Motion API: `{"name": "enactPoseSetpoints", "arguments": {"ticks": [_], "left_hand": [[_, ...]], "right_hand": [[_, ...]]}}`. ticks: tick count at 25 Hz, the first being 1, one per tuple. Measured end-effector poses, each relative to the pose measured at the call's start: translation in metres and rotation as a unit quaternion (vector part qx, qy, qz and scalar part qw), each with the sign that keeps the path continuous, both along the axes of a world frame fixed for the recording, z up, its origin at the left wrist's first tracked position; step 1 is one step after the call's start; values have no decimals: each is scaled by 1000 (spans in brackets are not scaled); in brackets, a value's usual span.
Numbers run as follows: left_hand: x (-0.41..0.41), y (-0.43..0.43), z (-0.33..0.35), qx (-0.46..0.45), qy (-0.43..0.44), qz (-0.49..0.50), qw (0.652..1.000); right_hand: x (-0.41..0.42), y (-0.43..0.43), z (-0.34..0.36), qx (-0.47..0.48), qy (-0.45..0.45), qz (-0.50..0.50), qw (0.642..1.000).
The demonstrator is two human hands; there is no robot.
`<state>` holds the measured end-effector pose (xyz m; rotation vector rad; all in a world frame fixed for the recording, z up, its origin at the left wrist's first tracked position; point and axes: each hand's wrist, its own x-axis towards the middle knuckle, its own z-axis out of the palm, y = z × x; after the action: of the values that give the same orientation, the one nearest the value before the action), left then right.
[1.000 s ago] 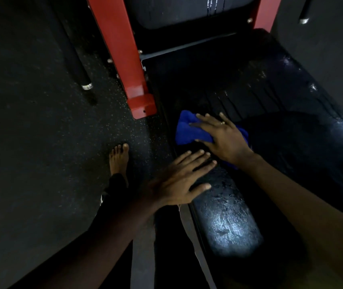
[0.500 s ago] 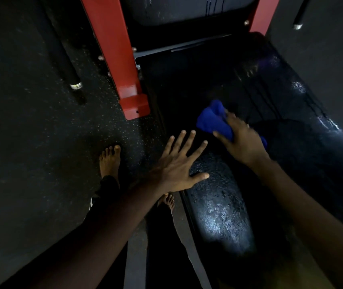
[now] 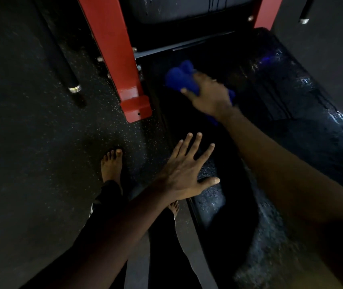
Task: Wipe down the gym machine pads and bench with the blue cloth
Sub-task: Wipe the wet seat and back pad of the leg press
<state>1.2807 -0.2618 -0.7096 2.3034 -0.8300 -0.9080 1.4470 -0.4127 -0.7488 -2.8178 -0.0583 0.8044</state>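
Observation:
A long black bench pad [image 3: 291, 126] runs from the lower right toward the red machine frame; its surface glistens wet. My right hand [image 3: 210, 97] grips the bunched blue cloth [image 3: 180, 78] over the far left part of the pad, near the frame; whether the cloth touches the pad I cannot tell. My left hand [image 3: 187, 172] is flat with fingers spread above the pad's near left edge, holding nothing. A second black pad [image 3: 187, 9] stands upright at the top between the red posts, with drip streaks on it.
A red steel post [image 3: 114, 55] ends in a foot plate [image 3: 137, 107] on the speckled rubber floor, just left of the bench. A black bar with a metal tip [image 3: 73, 88] lies at the left. My bare feet [image 3: 112, 165] stand beside the bench.
My right hand bunched the cloth up from flat on the pad and carried it farther away toward the red frame. My left hand lifted and spread its fingers.

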Motion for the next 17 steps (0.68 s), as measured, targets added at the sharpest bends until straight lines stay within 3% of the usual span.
{"name": "enactPoseSetpoints", "arguments": {"ticks": [2, 4, 7, 11, 17], "left_hand": [[2, -3, 0, -29, -6, -8, 1000], [4, -2, 0, -45, 10, -19, 999], [2, -1, -4, -48, 5, -13, 999], [0, -5, -11, -31, 15, -15, 999], [16, -1, -9, -90, 42, 44, 994]], "right_hand": [[-27, 36, 5, 58, 26, 147, 987], [-27, 36, 8, 102, 19, 200, 974], [20, 30, -15, 54, 7, 146, 988], [61, 66, -39, -30, -14, -17, 999], [-7, 32, -18, 37, -36, 124, 991]]}}
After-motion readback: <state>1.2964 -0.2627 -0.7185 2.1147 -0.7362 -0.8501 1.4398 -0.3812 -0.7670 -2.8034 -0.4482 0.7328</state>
